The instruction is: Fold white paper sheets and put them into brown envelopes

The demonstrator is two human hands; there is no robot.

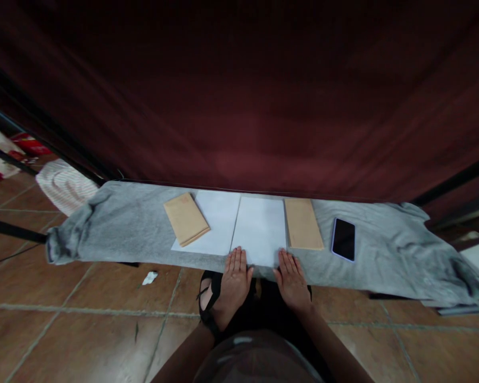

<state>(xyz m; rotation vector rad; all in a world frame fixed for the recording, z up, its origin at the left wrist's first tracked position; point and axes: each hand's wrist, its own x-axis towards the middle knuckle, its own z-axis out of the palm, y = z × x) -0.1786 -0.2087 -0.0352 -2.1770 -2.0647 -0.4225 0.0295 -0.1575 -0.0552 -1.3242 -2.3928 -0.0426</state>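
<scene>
A white sheet of paper [259, 229] lies flat in front of me. At its lower left corner rests my left hand [236, 279], fingers stretched out and flat. My right hand [292, 279] lies flat at the lower right corner, fingers extended and holding nothing. Left of this sheet is more white paper [217, 218], partly covered by a slanted stack of brown envelopes [187, 218]. Another brown envelope or stack of them [304, 224] lies along the sheet's right side.
A grey cloth [131, 223] covers the narrow bench surface. To the right lies a phone [344, 239] with a dark screen and purple edge. A dark red curtain [239, 127] hangs behind. Below is a tiled floor [104, 335] with a crumpled white scrap [149, 277].
</scene>
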